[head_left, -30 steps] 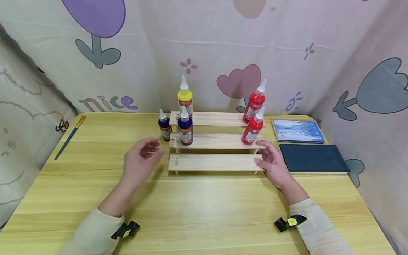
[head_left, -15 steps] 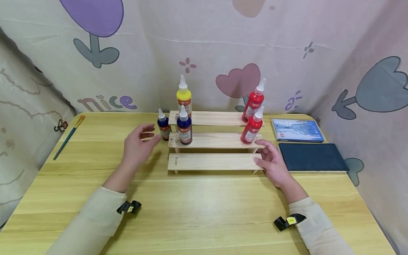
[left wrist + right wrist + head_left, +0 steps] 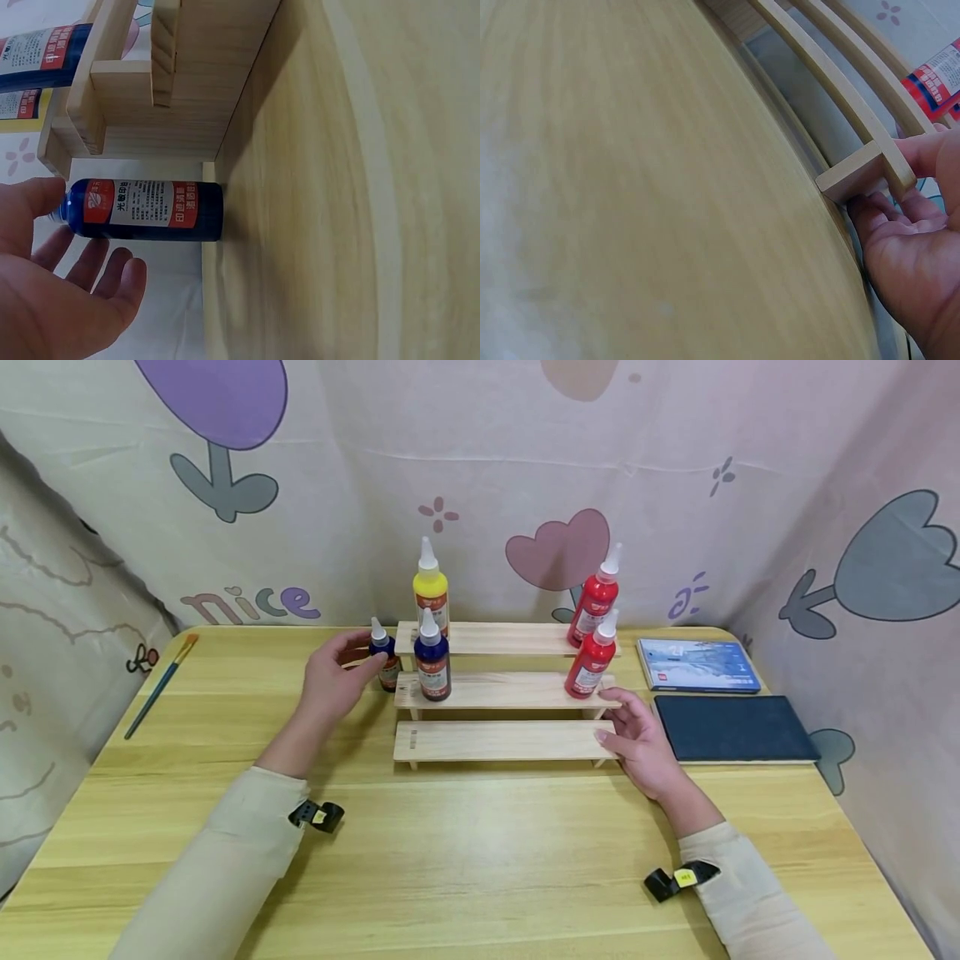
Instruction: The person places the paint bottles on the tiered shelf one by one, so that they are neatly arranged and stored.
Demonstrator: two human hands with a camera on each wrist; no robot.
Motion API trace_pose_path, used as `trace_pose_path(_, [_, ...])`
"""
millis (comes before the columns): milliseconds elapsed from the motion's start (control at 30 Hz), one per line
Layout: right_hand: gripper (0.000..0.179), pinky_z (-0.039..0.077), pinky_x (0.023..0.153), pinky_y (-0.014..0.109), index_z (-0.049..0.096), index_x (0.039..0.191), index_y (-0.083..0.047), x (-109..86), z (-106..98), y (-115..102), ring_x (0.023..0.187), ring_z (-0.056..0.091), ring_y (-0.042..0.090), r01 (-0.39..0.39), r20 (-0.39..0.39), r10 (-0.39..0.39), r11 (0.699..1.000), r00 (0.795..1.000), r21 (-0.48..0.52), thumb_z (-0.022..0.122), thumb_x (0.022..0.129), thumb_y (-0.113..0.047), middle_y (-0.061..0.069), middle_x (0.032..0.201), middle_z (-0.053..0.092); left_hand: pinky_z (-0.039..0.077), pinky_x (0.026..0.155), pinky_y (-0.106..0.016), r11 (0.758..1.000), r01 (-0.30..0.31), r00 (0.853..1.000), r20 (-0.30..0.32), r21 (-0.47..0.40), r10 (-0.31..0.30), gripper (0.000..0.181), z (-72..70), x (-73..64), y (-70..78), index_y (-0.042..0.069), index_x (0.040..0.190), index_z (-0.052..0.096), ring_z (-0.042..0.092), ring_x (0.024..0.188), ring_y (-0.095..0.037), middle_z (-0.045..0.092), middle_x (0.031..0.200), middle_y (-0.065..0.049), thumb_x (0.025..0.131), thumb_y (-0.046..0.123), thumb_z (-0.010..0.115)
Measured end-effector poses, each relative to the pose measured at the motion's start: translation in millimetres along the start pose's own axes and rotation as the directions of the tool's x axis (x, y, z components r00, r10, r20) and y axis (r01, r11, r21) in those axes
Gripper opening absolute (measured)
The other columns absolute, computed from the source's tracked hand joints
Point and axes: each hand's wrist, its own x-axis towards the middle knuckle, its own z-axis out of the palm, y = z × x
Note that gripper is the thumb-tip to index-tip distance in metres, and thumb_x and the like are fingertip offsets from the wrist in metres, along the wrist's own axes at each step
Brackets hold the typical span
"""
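Note:
My left hand (image 3: 335, 675) is at the small dark-blue ink bottle (image 3: 388, 672), which stands upright on the table beside the tiered wooden rack's left end. In the left wrist view my thumb overlaps the neck of this bottle (image 3: 150, 210), with loosely bent fingers along its other side. My right hand (image 3: 642, 745) grips the right end of the rack (image 3: 502, 741), thumb over the lowest shelf and fingers behind it. On the middle shelf stand a blue ink bottle (image 3: 432, 668) and a red one (image 3: 590, 667). The top shelf bears a yellow bottle (image 3: 430, 583) and another red bottle (image 3: 593, 608).
Right of the rack lie a blue-and-white box (image 3: 699, 665) and a dark notebook (image 3: 735, 728). A paintbrush (image 3: 160, 689) lies at the far left of the wooden table (image 3: 480, 852). A patterned cloth (image 3: 360, 485) hangs behind and at both sides.
My left hand has moved forward and right, from left of the small blue bottle until its thumb overlaps it. The right hand keeps its hold on the rack.

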Motion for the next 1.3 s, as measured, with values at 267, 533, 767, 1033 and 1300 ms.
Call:
trace_pose_path(267, [0.056,0.041,0.098,0.029,0.044,0.137,0.001,-0.1,0,0,0.114,0.045,0.035,0.005,0.0,-0.005,1.0,1.0,0.009,0.054,0.088,0.024,0.007,0.127,0.054,0.048,0.099,-0.044,0.998,0.04,0.999,-0.001,0.047,-0.04,0.043,3.2,6.3,-0.5,0.008,0.136,0.059,0.056,0.12,-0.029,0.06,0.13,-0.013,0.097,0.024,0.069])
trace_pose_path(533, [0.056,0.039,0.101,0.028,0.044,0.138,0.001,-0.9,-1,2,0.115,0.047,0.028,-0.012,-0.007,0.012,1.0,1.0,-0.007,0.054,0.088,0.024,0.007,0.131,0.053,0.047,0.1,-0.046,0.998,0.048,0.999,-0.01,0.049,-0.048,0.043,8.4,10.5,0.8,0.006,0.134,0.061,0.056,0.12,-0.032,0.06,0.13,-0.014,0.097,0.026,0.069])
trace_pose_path(767, [0.055,0.037,0.103,0.028,0.043,0.138,0.002,-1.0,-1,1,0.116,0.044,0.035,-0.001,0.001,0.001,1.0,1.0,-0.014,0.054,0.089,0.023,0.007,0.131,0.053,0.048,0.099,-0.044,0.998,0.062,0.996,-0.065,0.023,-0.06,0.04,8.8,7.6,-2.5,0.006,0.131,0.062,0.057,0.119,-0.028,0.061,0.128,-0.012,0.097,0.027,0.069])
trace_pose_path(1033, [0.055,0.039,0.101,0.028,0.043,0.138,0.002,0.3,0,0,0.116,0.044,0.037,-0.002,-0.002,0.002,1.0,1.0,-0.005,0.054,0.088,0.024,0.006,0.132,0.053,0.05,0.094,-0.034,0.998,0.047,0.986,-0.161,-0.05,-0.054,0.037,4.2,-4.1,-5.9,0.003,0.127,0.064,0.059,0.115,-0.025,0.063,0.124,-0.011,0.095,0.023,0.071])
trace_pose_path(1300, [0.056,0.037,0.103,0.028,0.043,0.138,0.001,-0.2,-1,1,0.117,0.041,0.04,-0.011,0.0,0.011,1.0,1.0,-0.018,0.055,0.088,0.024,0.008,0.132,0.053,0.051,0.094,-0.03,0.997,0.033,0.981,-0.191,-0.068,-0.046,0.035,-1.2,-21.2,-5.7,0.001,0.125,0.064,0.06,0.111,-0.021,0.063,0.12,-0.01,0.096,0.019,0.071])
